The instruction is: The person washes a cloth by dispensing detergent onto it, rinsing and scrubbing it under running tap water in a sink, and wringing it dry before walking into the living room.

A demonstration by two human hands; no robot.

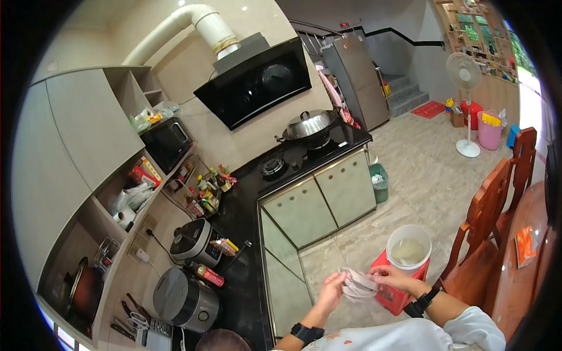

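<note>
A crumpled pale pinkish cloth (pixel 358 286) hangs between my two hands, in front of my body. My left hand (pixel 332 288) pinches its left edge, and my right hand (pixel 386 276) grips its upper right side with the fingers closed. Just beyond my right hand stands a white bucket (pixel 410 263) with cloudy liquid inside. Under and beside the bucket is a red stool (pixel 397 301), partly covered by my right hand and forearm.
Left of me runs a black counter (pixel 237 219) with two cookers (pixel 186 299). A wok (pixel 310 124) sits on the stove. Wooden chairs (pixel 477 234) and a table (pixel 530 275) stand at the right. A green bin (pixel 379 182) is by the cabinet end.
</note>
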